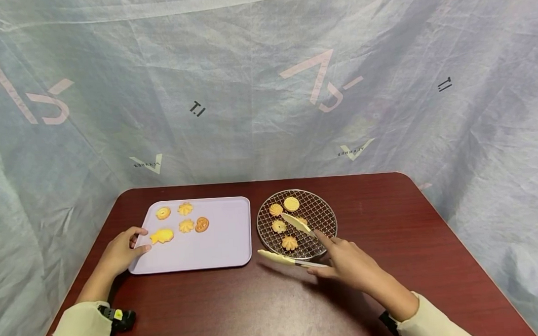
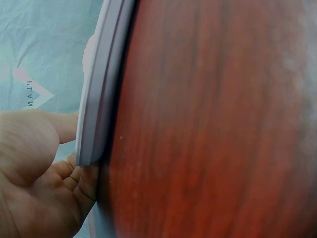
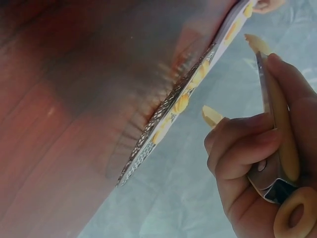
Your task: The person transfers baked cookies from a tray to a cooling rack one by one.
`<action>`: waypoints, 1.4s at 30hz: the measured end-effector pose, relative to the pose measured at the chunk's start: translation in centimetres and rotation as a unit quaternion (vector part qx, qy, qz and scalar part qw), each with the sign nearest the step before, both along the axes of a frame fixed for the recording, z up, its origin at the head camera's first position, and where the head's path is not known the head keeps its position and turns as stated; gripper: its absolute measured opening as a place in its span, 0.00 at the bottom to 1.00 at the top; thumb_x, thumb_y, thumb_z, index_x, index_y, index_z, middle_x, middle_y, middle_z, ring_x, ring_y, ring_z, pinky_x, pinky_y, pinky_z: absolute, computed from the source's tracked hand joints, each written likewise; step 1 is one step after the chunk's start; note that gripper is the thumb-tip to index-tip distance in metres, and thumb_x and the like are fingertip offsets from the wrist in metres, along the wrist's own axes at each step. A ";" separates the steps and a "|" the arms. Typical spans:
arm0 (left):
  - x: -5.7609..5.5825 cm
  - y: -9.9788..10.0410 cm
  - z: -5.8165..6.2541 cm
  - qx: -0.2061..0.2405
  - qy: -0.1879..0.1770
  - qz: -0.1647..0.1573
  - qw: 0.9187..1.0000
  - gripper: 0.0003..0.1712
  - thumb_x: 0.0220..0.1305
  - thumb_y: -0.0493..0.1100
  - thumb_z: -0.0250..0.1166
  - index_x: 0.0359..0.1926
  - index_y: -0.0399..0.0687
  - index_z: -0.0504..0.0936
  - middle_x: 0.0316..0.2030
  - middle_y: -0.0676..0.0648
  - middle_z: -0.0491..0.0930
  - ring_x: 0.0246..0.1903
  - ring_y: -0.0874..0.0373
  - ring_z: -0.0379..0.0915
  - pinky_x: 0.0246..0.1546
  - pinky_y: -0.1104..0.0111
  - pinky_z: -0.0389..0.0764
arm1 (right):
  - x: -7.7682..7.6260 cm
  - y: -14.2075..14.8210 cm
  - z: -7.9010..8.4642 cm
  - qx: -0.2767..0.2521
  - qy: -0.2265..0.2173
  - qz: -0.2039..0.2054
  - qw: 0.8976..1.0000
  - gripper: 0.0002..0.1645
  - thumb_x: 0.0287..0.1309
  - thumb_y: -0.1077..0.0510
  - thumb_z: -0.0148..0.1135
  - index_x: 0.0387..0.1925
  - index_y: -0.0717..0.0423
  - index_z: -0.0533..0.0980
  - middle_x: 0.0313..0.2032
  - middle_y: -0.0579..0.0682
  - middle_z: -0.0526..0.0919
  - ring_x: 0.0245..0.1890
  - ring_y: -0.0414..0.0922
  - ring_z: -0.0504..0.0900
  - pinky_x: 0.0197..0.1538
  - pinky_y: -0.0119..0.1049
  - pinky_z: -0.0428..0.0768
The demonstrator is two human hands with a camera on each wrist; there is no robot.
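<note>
Pale sleeves (image 1: 77, 335) nearest, both forearms (image 1: 389, 286) angled inward. Left hand (image 1: 120, 251) pinches rim of lilac tray (image 1: 227, 241) at 9 o'clock, thumb over edge. Right hand (image 1: 349, 263), at 4 o'clock of wire rack (image 1: 318, 206), grips tongs (image 1: 296, 223) spread wide: one tip above rack cookies (image 1: 289, 243), other beside 7 o'clock rim. Tray cookies (image 1: 185, 209), 9 to 1 o'clock.

The left hand (image 1: 120, 252) holds the left edge of a tray (image 1: 229, 243) of five cookies (image 1: 162, 236); the right hand (image 1: 349, 263) holds spread tongs (image 1: 298, 224), one tip over a round wire rack (image 1: 319, 211) bearing several more.
</note>
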State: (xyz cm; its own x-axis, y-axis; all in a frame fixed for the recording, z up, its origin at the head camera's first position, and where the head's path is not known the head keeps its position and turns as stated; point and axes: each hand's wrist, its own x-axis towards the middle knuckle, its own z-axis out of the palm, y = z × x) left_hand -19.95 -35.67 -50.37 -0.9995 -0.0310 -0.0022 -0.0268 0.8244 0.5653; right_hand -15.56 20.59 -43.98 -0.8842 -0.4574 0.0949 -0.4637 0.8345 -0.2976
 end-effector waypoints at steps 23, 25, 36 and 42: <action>-0.2 -0.5 -0.5 -0.001 0.001 -0.004 1.000 0.25 0.66 0.38 0.71 0.59 0.32 0.75 0.35 0.40 0.70 0.37 0.46 0.67 0.33 0.59 0.66 | -1.2 -3.5 0.1 0.009 0.013 0.013 1.000 0.58 0.52 0.32 0.75 0.75 0.56 0.64 0.43 0.63 0.85 0.35 0.55 0.86 0.37 0.50 0.85; -0.2 -0.4 -0.5 -0.001 0.000 -0.003 1.000 0.25 0.66 0.39 0.71 0.59 0.32 0.75 0.36 0.40 0.70 0.37 0.46 0.67 0.33 0.60 0.66 | -1.2 -3.7 0.1 0.005 0.010 0.018 1.000 0.57 0.53 0.33 0.75 0.74 0.57 0.64 0.42 0.63 0.85 0.36 0.55 0.86 0.39 0.50 0.85; -0.2 -0.4 -0.4 0.000 0.001 -0.004 1.000 0.24 0.66 0.39 0.71 0.59 0.32 0.75 0.36 0.40 0.70 0.37 0.47 0.67 0.33 0.60 0.66 | -1.5 -5.2 0.0 -0.017 -0.010 0.024 1.000 0.57 0.53 0.34 0.76 0.73 0.61 0.65 0.44 0.63 0.85 0.40 0.54 0.87 0.44 0.51 0.85; -0.1 -0.3 -0.3 -0.002 0.001 -0.004 1.000 0.24 0.66 0.39 0.71 0.59 0.32 0.75 0.36 0.40 0.70 0.37 0.46 0.67 0.33 0.59 0.66 | -1.8 -6.1 -0.1 -0.013 -0.013 0.025 1.000 0.56 0.53 0.33 0.75 0.73 0.59 0.65 0.41 0.59 0.85 0.37 0.52 0.86 0.41 0.49 0.84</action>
State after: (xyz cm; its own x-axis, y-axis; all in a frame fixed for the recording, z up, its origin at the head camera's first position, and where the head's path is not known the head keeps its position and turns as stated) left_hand -20.04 -35.94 -50.68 -0.9998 -0.0223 -0.0002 -0.0186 0.8269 0.5621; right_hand -17.33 14.50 -44.06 -0.8629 -0.4984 0.0843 -0.4959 0.8023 -0.3325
